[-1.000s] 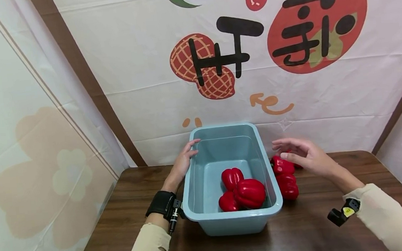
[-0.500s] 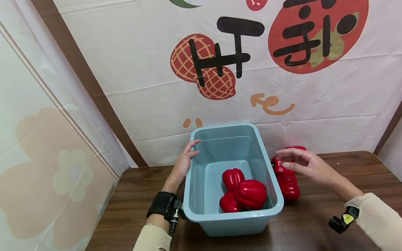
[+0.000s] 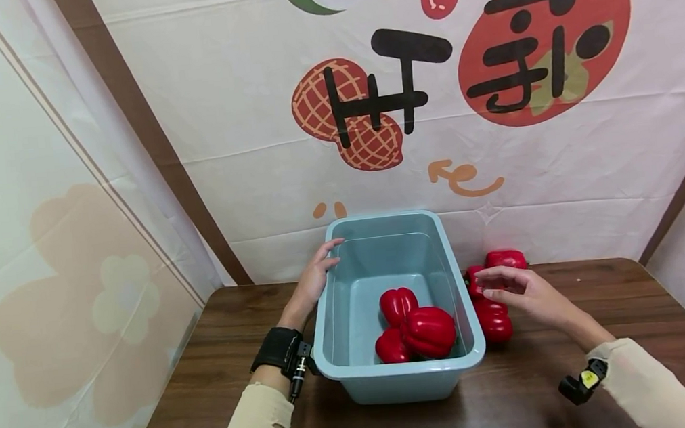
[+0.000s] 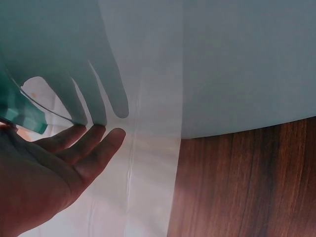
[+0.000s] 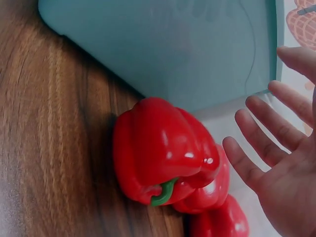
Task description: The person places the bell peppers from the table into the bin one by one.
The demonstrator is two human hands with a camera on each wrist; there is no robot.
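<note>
A light blue plastic bin [image 3: 401, 368] stands on the table with several red bell peppers [image 3: 429, 332] lying inside at its near end. At the bin's left side is my left hand [image 3: 313, 281], its fingers fairly straight. In the left wrist view, these fingers [image 4: 106, 148] lie along the bin's outer wall [image 4: 237, 64]. My right hand [image 3: 527, 296] is above more red bell peppers [image 3: 492, 320] to the right of the bin, holding nothing. Its fingers [image 5: 259, 140] are spread beside those peppers in the right wrist view, where a bell pepper with a green stem [image 5: 165, 153] is nearest the camera.
The brown wooden table [image 3: 597, 327] ends at a white printed cloth backdrop [image 3: 251, 147] close behind the bin. Another bell pepper [image 3: 505, 259] lies by the back edge. A cloth wall [image 3: 66, 265] rises on the left.
My right hand has come down and toward me over the peppers, leaving the rear one in fuller view. My left hand and the bin stay put.
</note>
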